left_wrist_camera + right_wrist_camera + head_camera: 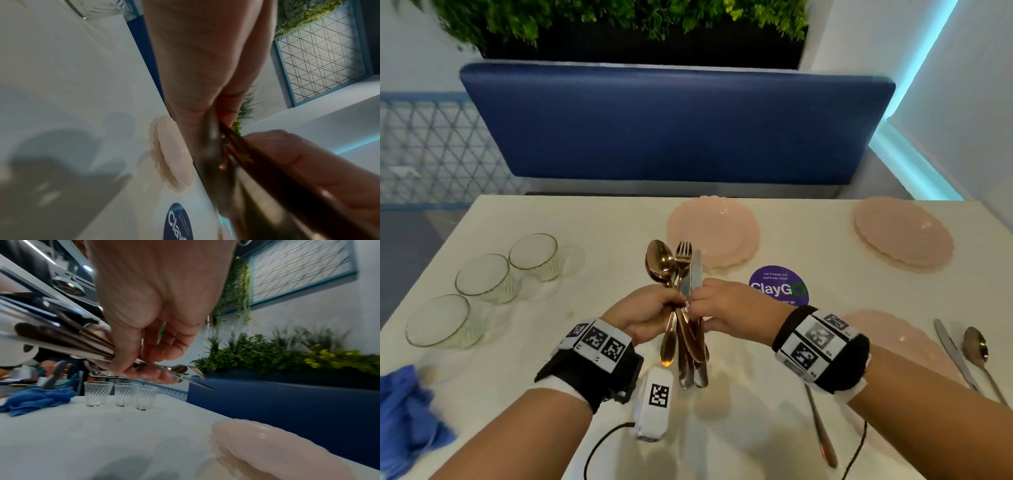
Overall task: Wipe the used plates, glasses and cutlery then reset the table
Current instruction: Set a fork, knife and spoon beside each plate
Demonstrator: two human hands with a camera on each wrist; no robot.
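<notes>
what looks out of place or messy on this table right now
Little stands out. The three glasses are bunched at the left edge, not at the plates. The blue cloth lies crumpled nearby. The bundle of cutlery is in both hands, not set.

— Any writing here?
— A round purple sticker [778, 285] on the table [592, 222] reads "ClayGO", with a green ring for the O.
— Anything else on it?
— Small lines above and below, too fine to read. The wristbands carry only square code marks.
</notes>
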